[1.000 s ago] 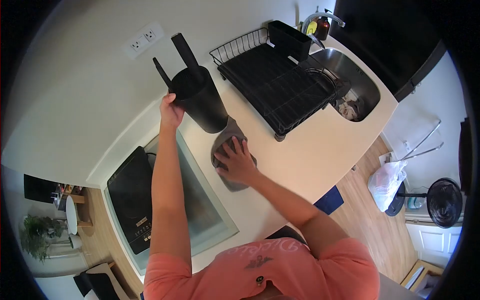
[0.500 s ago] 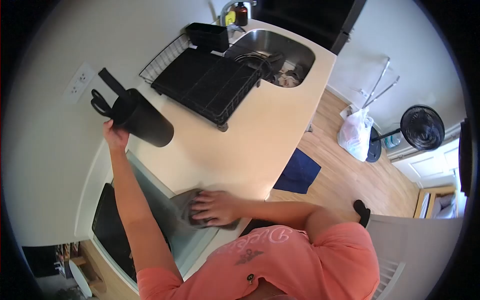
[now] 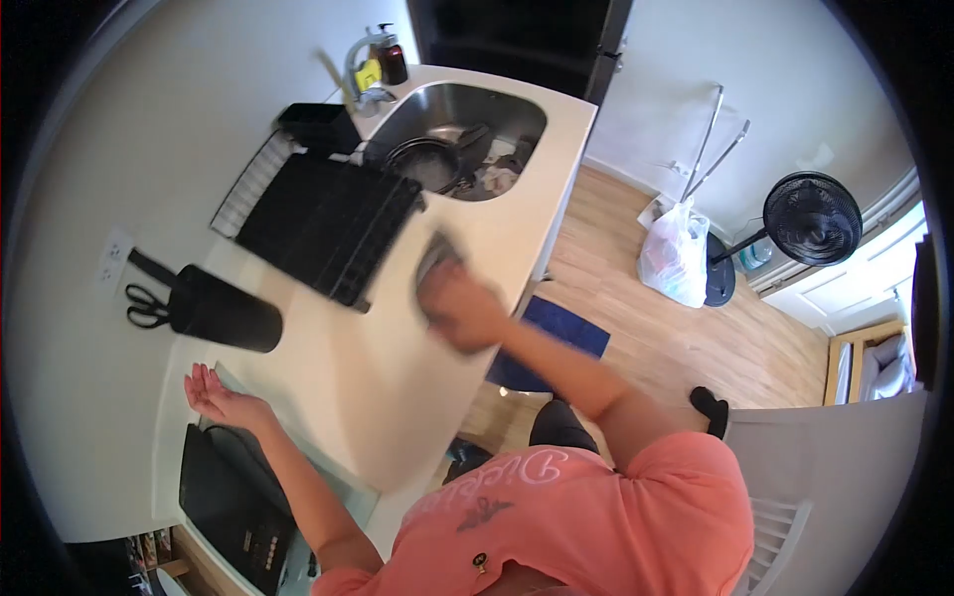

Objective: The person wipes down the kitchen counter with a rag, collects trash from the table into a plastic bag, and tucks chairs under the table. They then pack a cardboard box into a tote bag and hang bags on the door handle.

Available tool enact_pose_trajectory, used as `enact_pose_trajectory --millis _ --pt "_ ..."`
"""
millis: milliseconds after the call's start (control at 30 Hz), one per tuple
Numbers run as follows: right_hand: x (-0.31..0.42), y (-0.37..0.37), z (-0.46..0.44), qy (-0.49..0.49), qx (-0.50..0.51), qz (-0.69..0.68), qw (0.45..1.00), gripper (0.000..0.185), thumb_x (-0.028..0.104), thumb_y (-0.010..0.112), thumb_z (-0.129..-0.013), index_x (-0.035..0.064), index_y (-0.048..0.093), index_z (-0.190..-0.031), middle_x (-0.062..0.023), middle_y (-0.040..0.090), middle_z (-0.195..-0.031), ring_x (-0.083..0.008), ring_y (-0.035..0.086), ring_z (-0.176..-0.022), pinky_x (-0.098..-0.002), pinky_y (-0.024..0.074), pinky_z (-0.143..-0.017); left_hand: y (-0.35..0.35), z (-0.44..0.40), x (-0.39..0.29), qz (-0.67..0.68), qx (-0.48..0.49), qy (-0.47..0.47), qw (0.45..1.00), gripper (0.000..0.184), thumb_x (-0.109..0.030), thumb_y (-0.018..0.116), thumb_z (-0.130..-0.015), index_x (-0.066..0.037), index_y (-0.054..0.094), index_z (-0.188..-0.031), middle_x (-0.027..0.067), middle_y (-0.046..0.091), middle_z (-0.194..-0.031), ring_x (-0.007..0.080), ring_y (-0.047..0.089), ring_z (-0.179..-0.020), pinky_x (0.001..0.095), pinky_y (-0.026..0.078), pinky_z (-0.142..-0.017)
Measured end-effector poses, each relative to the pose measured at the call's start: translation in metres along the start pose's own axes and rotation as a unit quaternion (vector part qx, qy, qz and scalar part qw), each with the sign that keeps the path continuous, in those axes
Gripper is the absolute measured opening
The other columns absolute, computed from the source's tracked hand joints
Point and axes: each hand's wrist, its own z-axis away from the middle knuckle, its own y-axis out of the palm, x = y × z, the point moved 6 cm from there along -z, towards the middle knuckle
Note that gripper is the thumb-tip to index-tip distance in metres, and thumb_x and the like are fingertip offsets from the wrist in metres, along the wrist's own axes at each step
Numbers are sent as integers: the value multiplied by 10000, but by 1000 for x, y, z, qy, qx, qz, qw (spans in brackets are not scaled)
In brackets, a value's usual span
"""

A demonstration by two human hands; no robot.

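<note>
My right hand (image 3: 467,310), smeared by motion, presses a grey cloth (image 3: 437,256) on the pale countertop (image 3: 397,387), between the dish rack and the counter's front edge. My left hand (image 3: 224,397) is open and empty, palm turned up and fingers loosely bent, above the back corner by the wall. Just beyond it stands a black knife holder (image 3: 229,310) with black-handled scissors (image 3: 147,306) and a broad black handle sticking out of it. A glass board or cover (image 3: 348,487) and a black cooktop (image 3: 234,507) lie below my left forearm.
A black dish rack (image 3: 318,219) stands along the wall. Behind it, the steel sink (image 3: 532,124) holds a pan (image 3: 422,164) and cloths. A soap bottle (image 3: 392,62) is by the faucet. On the floor are a blue mat (image 3: 556,338), a plastic bag (image 3: 676,253) and a fan (image 3: 813,219).
My left hand has let go of the knife holder, which now stands by the wall, and has drawn back. My right hand has moved the cloth from the glass toward the sink across the countertop.
</note>
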Motion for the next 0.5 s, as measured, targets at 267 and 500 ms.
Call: enact_pose_trajectory --millis 267,500 --pt "-20 -19 68 -169 26 -145 975 465 361 568 -773 125 522 -1171 -144 458 -1248 -344 398 -1189 -479 305 -995 122 190 -16 -123 239 -100 958 213 -22 482 -852 5 509 -1061 107 548 -1098 190 502 -1031 305 376 -920" --pt "-213 -81 44 -23 -20 -20 999 483 404 570 -754 152 537 -1165 -154 474 -1225 -359 406 -1157 -491 311 -960 210 263 -40 -275 374 -67 883 179 0 504 -801 -8 572 -966 134 558 -1055 254 517 -1018 325 399 -878"
